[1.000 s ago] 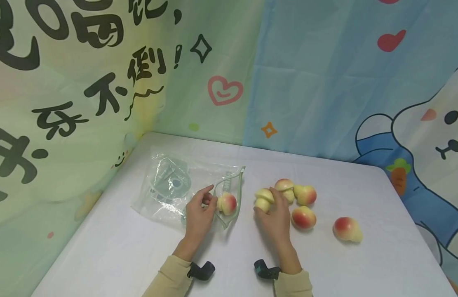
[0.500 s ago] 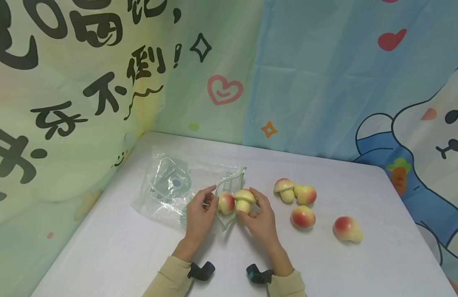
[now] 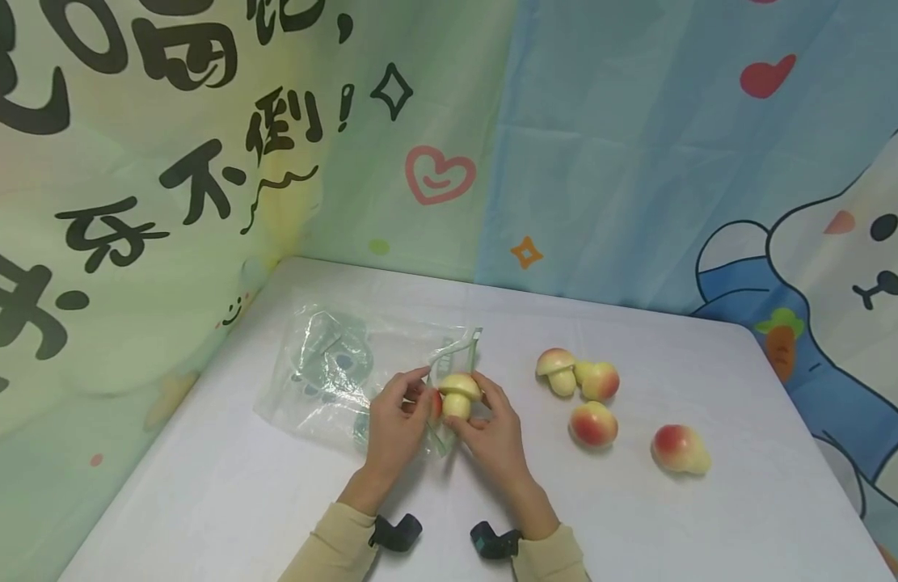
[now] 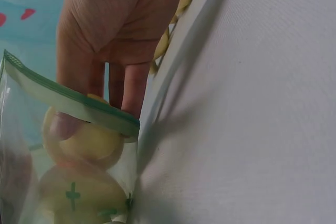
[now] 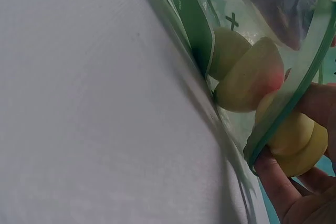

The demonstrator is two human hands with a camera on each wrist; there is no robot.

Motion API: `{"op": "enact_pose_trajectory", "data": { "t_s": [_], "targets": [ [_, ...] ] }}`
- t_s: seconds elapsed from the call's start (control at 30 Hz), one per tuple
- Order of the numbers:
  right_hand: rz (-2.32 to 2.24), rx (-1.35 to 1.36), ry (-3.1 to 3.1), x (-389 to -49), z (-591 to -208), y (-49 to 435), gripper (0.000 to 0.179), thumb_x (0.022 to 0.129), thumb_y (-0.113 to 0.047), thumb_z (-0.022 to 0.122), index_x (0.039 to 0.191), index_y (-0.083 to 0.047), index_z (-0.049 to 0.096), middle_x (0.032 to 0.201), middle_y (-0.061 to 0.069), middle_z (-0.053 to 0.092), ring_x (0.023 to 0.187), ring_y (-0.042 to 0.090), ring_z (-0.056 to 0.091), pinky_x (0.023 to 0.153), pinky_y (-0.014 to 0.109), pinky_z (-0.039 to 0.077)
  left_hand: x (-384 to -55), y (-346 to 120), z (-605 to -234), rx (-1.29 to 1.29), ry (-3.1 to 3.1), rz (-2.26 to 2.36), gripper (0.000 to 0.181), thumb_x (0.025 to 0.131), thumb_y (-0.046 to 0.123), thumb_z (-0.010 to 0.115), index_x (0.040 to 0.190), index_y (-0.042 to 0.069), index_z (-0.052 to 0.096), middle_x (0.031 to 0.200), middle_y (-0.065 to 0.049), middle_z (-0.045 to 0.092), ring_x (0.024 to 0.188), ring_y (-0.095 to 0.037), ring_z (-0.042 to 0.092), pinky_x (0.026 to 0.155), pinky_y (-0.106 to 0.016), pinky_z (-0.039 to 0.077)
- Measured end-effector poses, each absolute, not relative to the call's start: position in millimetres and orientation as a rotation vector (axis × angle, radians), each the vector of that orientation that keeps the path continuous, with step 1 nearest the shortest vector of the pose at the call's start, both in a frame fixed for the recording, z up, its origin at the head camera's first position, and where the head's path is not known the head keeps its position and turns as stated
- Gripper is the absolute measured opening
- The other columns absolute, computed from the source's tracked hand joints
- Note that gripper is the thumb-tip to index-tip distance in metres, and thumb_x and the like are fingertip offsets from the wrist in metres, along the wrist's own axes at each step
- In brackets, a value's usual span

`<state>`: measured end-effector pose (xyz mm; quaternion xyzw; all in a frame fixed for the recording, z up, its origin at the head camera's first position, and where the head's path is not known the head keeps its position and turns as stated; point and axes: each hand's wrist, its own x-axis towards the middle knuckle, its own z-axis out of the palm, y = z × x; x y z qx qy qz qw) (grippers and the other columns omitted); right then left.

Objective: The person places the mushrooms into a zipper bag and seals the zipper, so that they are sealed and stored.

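1. Plastic bag [image 3: 405, 339], clear with a green zip edge, lies on the white surface [image 3: 638, 533]; mouth faces the right hand [image 3: 495, 436].
2. Right hand: fingers pinch a yellow mushroom [image 3: 459, 386] at the bag's mouth. Right wrist view has it partly behind the zip strip; left wrist view shows the thumb through the plastic.
3. Left hand [image 3: 398, 420]: fingers curled, gripping the bag's mouth edge; fingertips partly hidden.
4. Red-and-yellow mushroom [image 5: 252, 82] inside the bag, mostly covered in head view. Pale round shape touching it: same piece or another, can't tell.
5. Four more on the surface, right of the hands: upright mushroom [image 3: 558, 368], yellow-red one [image 3: 601, 381] just beside it, red-topped one [image 3: 594, 426] nearer, stem hidden, tipped one [image 3: 680, 449] well apart.
6. Backdrop [image 3: 601, 162] lettering and animal cut off at frame edges.
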<state>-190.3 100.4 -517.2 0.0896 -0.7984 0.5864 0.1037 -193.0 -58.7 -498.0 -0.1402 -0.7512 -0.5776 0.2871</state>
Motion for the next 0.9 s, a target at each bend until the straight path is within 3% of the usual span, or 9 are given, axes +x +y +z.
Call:
{"op": "enact_pose_trajectory", "data": {
  "t_s": [0.37,0.53,0.9],
  "targets": [
    [1.701,0.386,-2.425,-189.7,-517.4,94.5,0.079,0.078,-0.003,0.08,0.146,0.001,0.04,0.146,0.022,0.043,0.123,0.039,0.052,0.074,0.022,0.058,-180.4,-55.0,-470.6,-0.457,-1.985,-1.458,0.027,0.08,-0.016,0.067,0.106,-0.011,0.065,0.079,-0.016,0.063,0.068,-0.029,0.065,0.054,-0.031,0.057],
    [1.697,0.4,-2.49,-190.3,-517.9,92.7,0.076,0.081,-0.001,0.076,0.148,-0.003,0.039,0.149,0.019,0.04,0.129,0.034,0.048,0.081,0.023,0.056,-175.8,-54.7,-461.7,-0.503,-1.953,-1.43,0.028,0.078,-0.018,0.067,0.105,-0.011,0.064,0.078,-0.017,0.061,0.067,-0.029,0.064,0.054,-0.032,0.056],
    [1.686,0.389,-2.503,-193.4,-522.8,88.8,0.072,0.077,0.003,0.078,0.141,-0.01,0.046,0.136,0.015,0.048,0.119,0.033,0.053,0.078,0.023,0.057,-175.8,-54.3,-463.5,-0.501,-1.943,-1.407,0.029,0.078,-0.019,0.066,0.106,-0.011,0.064,0.08,-0.017,0.061,0.068,-0.03,0.064,0.054,-0.031,0.057]
  ]
}}
